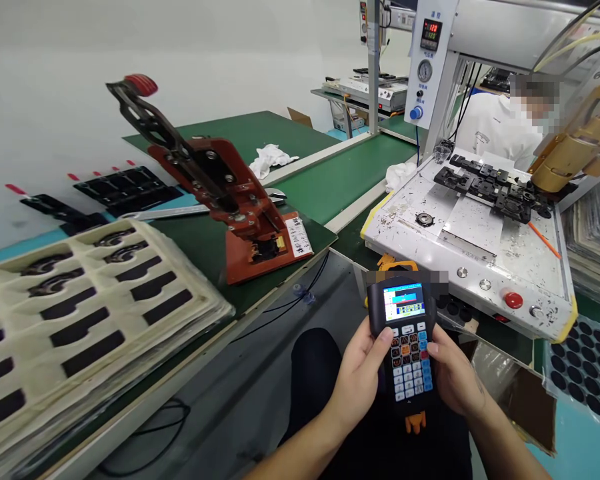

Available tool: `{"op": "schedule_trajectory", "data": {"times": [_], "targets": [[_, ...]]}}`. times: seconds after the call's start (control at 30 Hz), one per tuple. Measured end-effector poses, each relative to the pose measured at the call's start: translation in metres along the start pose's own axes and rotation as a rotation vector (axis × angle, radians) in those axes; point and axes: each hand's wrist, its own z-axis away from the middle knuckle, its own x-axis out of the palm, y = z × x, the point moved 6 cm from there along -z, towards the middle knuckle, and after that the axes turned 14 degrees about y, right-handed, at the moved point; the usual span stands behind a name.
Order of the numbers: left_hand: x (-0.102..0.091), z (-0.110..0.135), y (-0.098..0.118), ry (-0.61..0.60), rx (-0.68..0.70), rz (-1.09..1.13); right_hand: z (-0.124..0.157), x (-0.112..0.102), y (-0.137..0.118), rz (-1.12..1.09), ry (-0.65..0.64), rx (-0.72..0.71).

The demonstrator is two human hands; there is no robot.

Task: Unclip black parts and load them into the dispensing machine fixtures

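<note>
Between both hands, above the lap, is a black handheld controller (411, 395) with a lit colour screen and a keypad of white, orange and blue keys. My left hand (363, 367) grips its left side, the thumb lying on a key just below the screen. On the opposite side my right hand (455, 373) is closed round the edge, its thumb at the blue and red keys. The fingers behind the controller are hidden. Past it stands a white bench machine (420, 243) with a red button, bearing a black fixture (490, 187) and a small round part (425, 219).
At left, stacked cream trays (180, 287) hold dark parts. A red hand-lever press (250, 260) stands on the green bench beside a wrench (170, 212). A sheet of black discs (585, 367) lies at right. Behind the machine sits a person in a white shirt (490, 123).
</note>
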Motion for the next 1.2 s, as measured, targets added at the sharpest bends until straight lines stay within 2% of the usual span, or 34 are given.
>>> {"op": "schedule_trajectory", "data": {"times": [0.37, 0.8, 0.93, 1.03, 1.1, 1.13, 1.2], "targets": [[0.000, -0.002, 0.006, 0.001, -0.018, 0.031, 0.008, 0.009, -0.011, -0.059, -0.111, 0.095], [-0.001, -0.003, 0.004, -0.023, -0.005, 0.016, -0.001, -0.011, 0.012, 0.057, -0.095, -0.027], [-0.012, -0.003, -0.008, 0.002, -0.017, 0.008, 0.001, -0.001, 0.012, 0.024, -0.130, 0.004], [-0.030, -0.009, -0.013, 0.111, -0.039, -0.003, 0.003, 0.011, 0.008, 0.020, -0.211, 0.003], [-0.047, -0.026, 0.002, 0.236, 0.018, -0.060, 0.004, 0.015, 0.001, 0.046, -0.277, -0.026], [-0.055, -0.040, 0.017, 0.302, 0.075, -0.105, 0.005, 0.016, -0.002, 0.072, -0.300, -0.051], [-0.067, -0.078, 0.060, 0.406, 0.246, -0.228, 0.004, 0.012, -0.005, 0.143, -0.324, -0.098]]}}
